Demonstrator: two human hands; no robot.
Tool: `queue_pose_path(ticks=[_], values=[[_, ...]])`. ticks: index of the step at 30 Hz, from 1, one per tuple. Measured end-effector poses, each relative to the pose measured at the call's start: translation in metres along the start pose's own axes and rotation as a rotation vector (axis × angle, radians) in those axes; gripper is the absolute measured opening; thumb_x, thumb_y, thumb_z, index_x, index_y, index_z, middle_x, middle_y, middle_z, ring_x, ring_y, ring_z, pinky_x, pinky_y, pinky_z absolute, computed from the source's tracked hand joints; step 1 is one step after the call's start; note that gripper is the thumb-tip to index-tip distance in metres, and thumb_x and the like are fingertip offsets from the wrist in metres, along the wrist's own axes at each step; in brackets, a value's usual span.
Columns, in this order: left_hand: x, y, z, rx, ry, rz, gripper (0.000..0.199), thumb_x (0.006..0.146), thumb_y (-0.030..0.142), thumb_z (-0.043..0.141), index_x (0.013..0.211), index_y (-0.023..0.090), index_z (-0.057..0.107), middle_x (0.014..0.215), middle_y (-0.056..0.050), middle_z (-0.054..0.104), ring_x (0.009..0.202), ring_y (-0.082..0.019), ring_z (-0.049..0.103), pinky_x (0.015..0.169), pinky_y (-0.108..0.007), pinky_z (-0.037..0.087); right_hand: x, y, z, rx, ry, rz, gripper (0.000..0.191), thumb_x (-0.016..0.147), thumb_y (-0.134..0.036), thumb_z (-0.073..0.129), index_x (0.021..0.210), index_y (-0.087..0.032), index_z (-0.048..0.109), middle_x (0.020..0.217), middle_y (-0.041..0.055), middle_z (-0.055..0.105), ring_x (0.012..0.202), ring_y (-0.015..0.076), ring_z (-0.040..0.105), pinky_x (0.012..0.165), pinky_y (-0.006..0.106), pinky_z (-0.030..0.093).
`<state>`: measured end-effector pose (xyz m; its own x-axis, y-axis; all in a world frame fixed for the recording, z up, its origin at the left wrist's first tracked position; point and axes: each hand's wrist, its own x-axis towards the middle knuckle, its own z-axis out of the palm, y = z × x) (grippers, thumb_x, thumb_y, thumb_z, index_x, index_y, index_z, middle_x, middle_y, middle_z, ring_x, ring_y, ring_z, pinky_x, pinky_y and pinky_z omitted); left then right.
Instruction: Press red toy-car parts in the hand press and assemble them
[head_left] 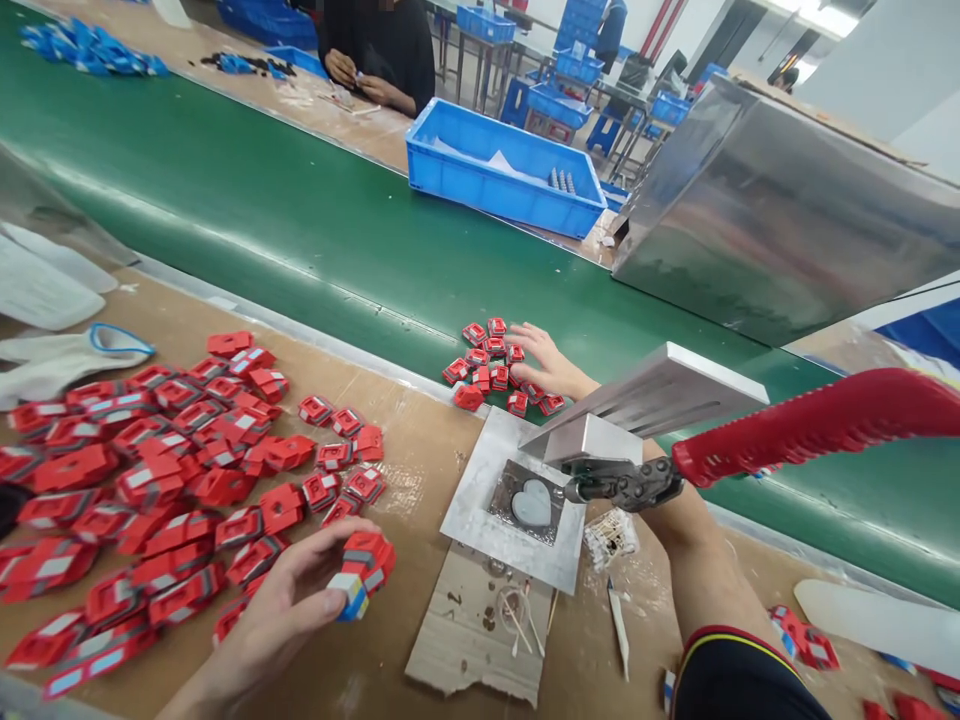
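Note:
Between the thumb and fingers of my left hand are small red toy car pieces with a grey band and a blue, white and yellow end. My right hand reaches past the press, its fingers spread at the edge of a cluster of red toy car pieces on the green belt. Whether the fingertips touch them is hard to tell. Nearer stands a hand press with a red handle and a toggle clamp. Beneath it, a metal plate frames a grey heart-shaped pad.
A large heap of red pieces covers the left of the table. Cardboard with cotton swabs, a swab bag and a white pen-like tool lie close by. Beyond the green belt are a blue crate and a person.

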<state>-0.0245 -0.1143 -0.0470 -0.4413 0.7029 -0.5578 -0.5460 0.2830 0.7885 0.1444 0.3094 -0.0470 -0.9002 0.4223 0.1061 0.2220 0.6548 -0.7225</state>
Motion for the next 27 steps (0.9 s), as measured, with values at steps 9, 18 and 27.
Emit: queue_pose_path(ticks=[9,18,27], values=[[-0.003,0.017,0.013,0.093,-0.111,0.087,0.06,0.055,0.054,0.098,0.106,0.024,0.084,0.09,-0.007,0.078,0.082,-0.023,0.071,0.074,-0.026,0.058,0.036,-0.018,0.024,-0.353,-0.397,-0.182,0.069,0.073,-0.039,0.095,0.139,-0.034,0.073,0.168,0.0103,0.05,0.158,0.0453,0.033,0.129,0.073,0.022],[0.007,-0.001,0.016,0.113,0.015,0.128,0.072,0.049,0.064,0.099,0.104,0.02,0.083,0.09,-0.007,0.08,0.083,-0.025,0.073,0.075,-0.027,0.059,0.076,-0.035,0.053,-0.245,-0.468,-0.357,0.041,0.074,-0.027,0.092,0.113,-0.03,0.079,0.137,0.0068,0.077,0.144,0.0412,0.055,0.121,0.063,0.041],[0.016,0.033,0.011,0.299,-0.137,0.083,0.069,0.05,0.055,0.1,0.108,0.022,0.083,0.101,-0.009,0.082,0.092,-0.03,0.076,0.078,-0.029,0.063,-0.054,0.037,-0.145,-0.53,0.2,0.321,0.046,0.094,-0.044,0.067,0.128,-0.013,0.066,0.123,0.0189,0.076,0.112,0.031,0.073,0.1,0.049,0.06]])
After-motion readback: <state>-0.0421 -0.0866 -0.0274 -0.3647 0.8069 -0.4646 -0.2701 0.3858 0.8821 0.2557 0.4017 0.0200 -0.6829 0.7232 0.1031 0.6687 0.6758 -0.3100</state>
